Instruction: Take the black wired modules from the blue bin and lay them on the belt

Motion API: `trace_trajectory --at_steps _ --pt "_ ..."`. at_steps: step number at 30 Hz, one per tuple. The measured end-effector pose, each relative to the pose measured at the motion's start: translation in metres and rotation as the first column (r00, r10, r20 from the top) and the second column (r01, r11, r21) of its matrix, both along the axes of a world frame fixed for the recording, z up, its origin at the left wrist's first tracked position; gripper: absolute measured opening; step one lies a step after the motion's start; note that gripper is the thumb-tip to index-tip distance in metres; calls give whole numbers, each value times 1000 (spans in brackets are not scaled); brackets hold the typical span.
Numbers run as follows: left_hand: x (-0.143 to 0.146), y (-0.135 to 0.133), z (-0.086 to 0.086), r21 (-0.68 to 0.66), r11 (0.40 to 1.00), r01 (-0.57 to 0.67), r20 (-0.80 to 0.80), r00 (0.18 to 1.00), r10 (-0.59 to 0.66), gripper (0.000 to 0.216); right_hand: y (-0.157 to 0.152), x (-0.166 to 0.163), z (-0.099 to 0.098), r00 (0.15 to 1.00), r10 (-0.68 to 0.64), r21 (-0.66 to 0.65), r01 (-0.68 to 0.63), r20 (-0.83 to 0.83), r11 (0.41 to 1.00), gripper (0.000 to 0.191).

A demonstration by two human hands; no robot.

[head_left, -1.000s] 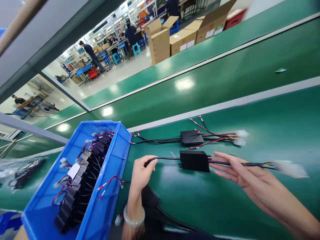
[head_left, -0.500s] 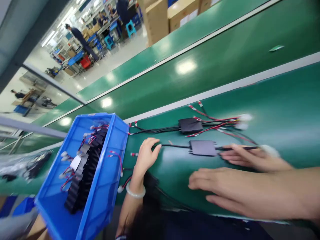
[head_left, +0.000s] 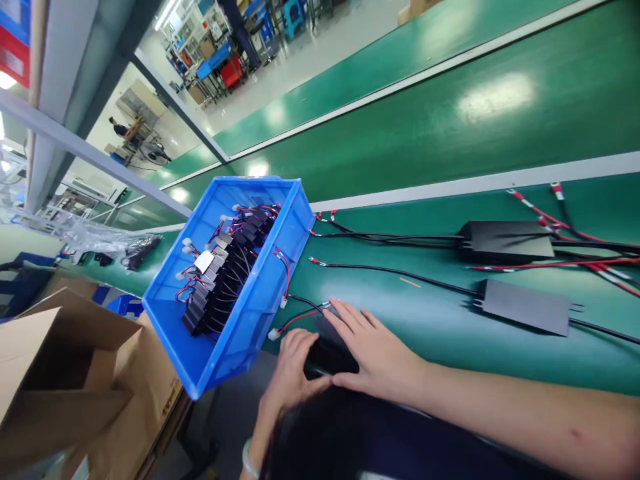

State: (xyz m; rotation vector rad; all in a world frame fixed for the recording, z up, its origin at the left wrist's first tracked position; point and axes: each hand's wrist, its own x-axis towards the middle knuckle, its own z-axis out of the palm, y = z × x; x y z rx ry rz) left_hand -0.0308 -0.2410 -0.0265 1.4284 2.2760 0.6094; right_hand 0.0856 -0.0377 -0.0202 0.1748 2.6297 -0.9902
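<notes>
My left hand (head_left: 293, 370) curls its fingers and thumb around the left side of a black box-shaped module (head_left: 333, 353) at the belt's near edge. Over the module's right side lies my right hand (head_left: 373, 347), its thumb almost meeting the left thumb. Its fingertips reach the leads beyond. A red and a black wire run from there to a white connector (head_left: 274, 334). Much of the module is hidden by the hands. Farther right, a flat dark module (head_left: 525, 307) rests with its black cable (head_left: 395, 270) stretched leftward.
A blue bin (head_left: 260, 293) at the left holds several black modules (head_left: 235, 280) with wires. Behind the flat module lies another black module (head_left: 510, 240) with red and black leads. A cardboard box (head_left: 75, 373) stands lower left. Metal frame bars (head_left: 170, 103) cross the upper left.
The view has swung left. My left hand has left the cable end and is on the black module, where my right hand has joined it. Another hand on the cable at right is gone from view.
</notes>
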Motion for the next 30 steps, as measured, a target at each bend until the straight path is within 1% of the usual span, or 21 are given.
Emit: trace_trajectory --at_steps 2,4,7,9,12,14,16,18,19,20,21,22,23,24,25,26,27,28,30 --pt "1 -8 -15 -79 994 81 -18 996 -83 73 -11 -12 1 999 34 38 -34 -6 999 108" --pt "-1 -8 -23 -111 987 120 -59 990 -127 72 -19 -23 2 999 52 75 -51 -7 996 103" --pt "-4 1 -25 -107 985 134 -107 984 -146 58 -25 -35 5 999 38 108 -37 -5 993 82" --pt "-6 9 -25 -82 986 144 -140 978 -155 54 -23 -38 6 1000 18 110 -17 -6 994 66" --pt "-5 21 -21 -39 985 166 -193 966 -170 54 -12 -36 2 1000 13 81 -11 -22 997 55" --pt "-1 27 -15 47 985 164 -245 958 -148 51 2 -31 -4 998 26 20 -25 -49 999 49" --pt "5 27 -7 199 970 137 -307 949 -71 47 20 -23 -12 995 46 -90 -54 -86 995 42" --pt "15 23 -2 386 917 103 -311 950 25 38 40 -14 -20 990 78 -228 -104 -117 968 38" --pt "21 20 -2 462 883 81 -273 960 55 30 50 -9 -24 987 94 -292 -128 -127 948 38" --pt "29 16 -4 512 858 36 -196 978 76 22 59 -5 -28 986 105 -347 -145 -132 926 40" --pt "38 12 -9 524 851 -41 -78 992 96 15 67 -1 -31 985 108 -390 -153 -135 908 42" --pt "47 8 -16 482 863 -151 83 988 126 12 75 2 -34 985 101 -423 -151 -137 894 46" --pt "56 5 -25 388 882 -267 258 950 174 14 81 5 -36 986 86 -445 -140 -139 885 49" --pt "66 3 -34 262 895 -360 411 881 234 18 87 7 -40 988 67 -458 -126 -143 880 53" --pt "74 3 -42 142 898 -417 522 802 290 22 91 8 -43 988 45 -466 -109 -147 878 57" --pt "81 5 -48 56 894 -445 601 730 326 26 95 9 -46 988 23 -469 -93 -153 878 58" --pt "87 8 -53 13 885 -465 660 669 341 32 98 9 -49 987 2 -469 -78 -161 880 59" --pt "90 14 -55 5 875 -484 709 619 338 42 100 10 -52 985 -19 -469 -64 -170 881 60" --pt "92 30 -51 7 846 -533 807 502 310 67 106 11 -57 981 -61 -472 -34 -183 881 60"
